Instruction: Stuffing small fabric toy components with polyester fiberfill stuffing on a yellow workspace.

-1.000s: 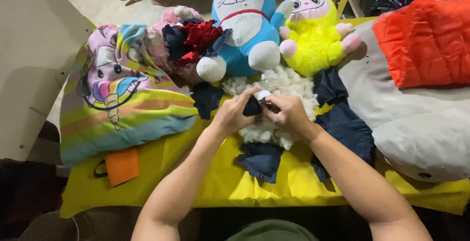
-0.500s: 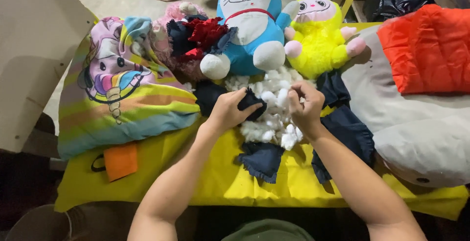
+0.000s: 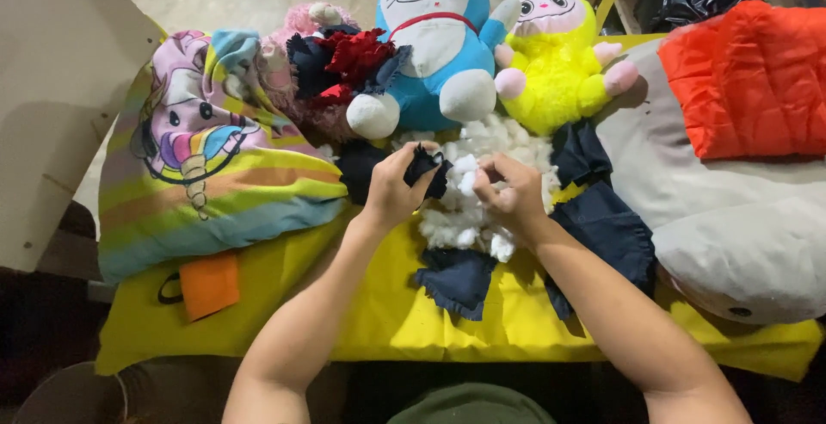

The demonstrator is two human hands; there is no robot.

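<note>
The left hand [image 3: 397, 185] is closed on a small scrap of dark navy cloth [image 3: 428, 170], pinching it between thumb and fingers just above a heap of white stuffing [image 3: 469, 204]. The right hand [image 3: 509, 193] sits right beside it, fingers curled shut around a tuft of that same white stuffing, with its knuckles resting on the heap. The two hands are close together, nearly touching, over the middle of the pile.

The stuffing lies on a table covered with a yellow cloth [image 3: 379, 312]. More dark navy cloth pieces [image 3: 607, 230] lie around and partly under the heap: one to the right under the right forearm, one below the heap toward the near edge, and another to the left behind the left hand.

Behind the heap, a blue and white cat plush [image 3: 434, 41] sits upright, one white foot touching the stuffing. Just to its right sits a yellow plush [image 3: 559, 67] with pink hands. To the left of the blue plush lies a bundle of red and dark fabric scraps [image 3: 344, 58] on top of a pink plush [image 3: 301, 24]. Farther left rests a rainbow-striped unicorn pillow [image 3: 215, 183], with an orange fabric patch [image 3: 209, 284] at its lower edge. On the right are a pale grey cushion [image 3: 731, 235] and an orange quilted cushion [image 3: 748, 80] upon it.
</note>
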